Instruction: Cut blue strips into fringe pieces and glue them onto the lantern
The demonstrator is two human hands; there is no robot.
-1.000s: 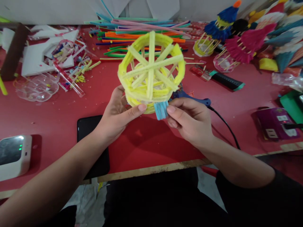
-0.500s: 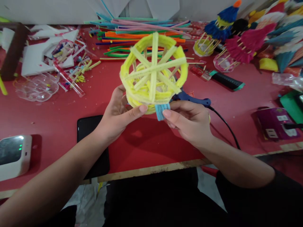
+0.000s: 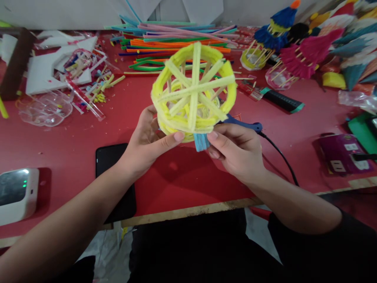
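Above the red table I hold up a yellow pipe-cleaner frame (image 3: 193, 84), a ring crossed by several straight spokes, with thin wooden sticks linking it to a second yellow ring below. My left hand (image 3: 151, 139) grips the frame's lower left side, its thumb on the near rim and the fingers partly hidden behind. A short flat blue pipe-cleaner strip (image 3: 201, 142) hangs below the near rim. My right hand (image 3: 235, 147) pinches the strip's upper right side between thumb and fingers, close against the rim. Behind the right hand lies a blue glue gun (image 3: 246, 124), partly covered.
A bundle of coloured pipe cleaners (image 3: 176, 39) lies at the back. Scraps (image 3: 85, 78) litter the left, near a black phone (image 3: 123, 200) and a white device (image 3: 20, 192). To the right are a utility knife (image 3: 281, 100), a purple box (image 3: 343, 153) and finished paper-and-stick models (image 3: 306, 57).
The yellow frame has shifted slightly right and down. My right thumb has slid up from the blue strip's face toward the rim at its right side.
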